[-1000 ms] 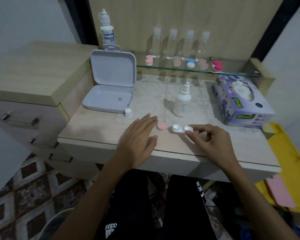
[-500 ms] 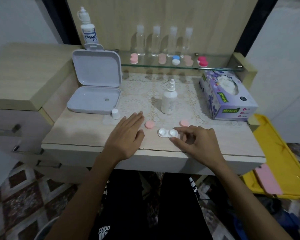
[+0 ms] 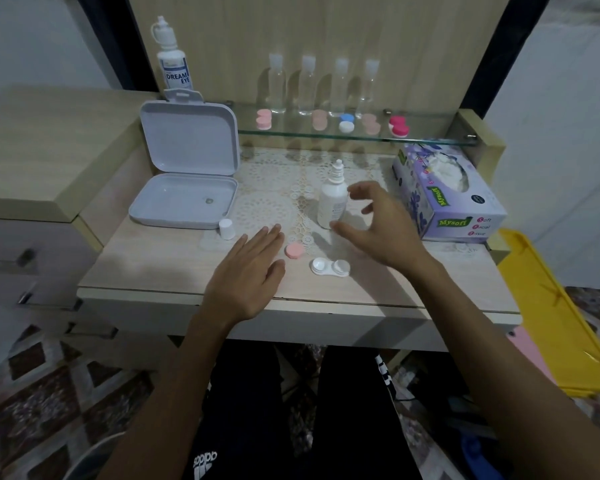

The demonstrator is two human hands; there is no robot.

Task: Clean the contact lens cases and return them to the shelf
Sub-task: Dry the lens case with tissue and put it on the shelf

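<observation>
1. Contact lens case (image 3: 330, 267), white, both wells uncapped, on the desk (image 3: 153, 268) near its front edge.
2. Pink cap (image 3: 294, 251), just left of the case.
3. Left hand (image 3: 248, 277), flat on the desk, fingers straight.
4. Right hand (image 3: 378, 225), fingers spread wide beside the small white bottle (image 3: 332, 200), holding nothing.
5. Glass shelf (image 3: 430, 135), bearing further cases.

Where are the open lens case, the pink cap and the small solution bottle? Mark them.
open lens case (image 3: 329, 267): head view, between its two wells.
pink cap (image 3: 294, 250): head view, flat top.
small solution bottle (image 3: 330, 204): head view, body.
</observation>
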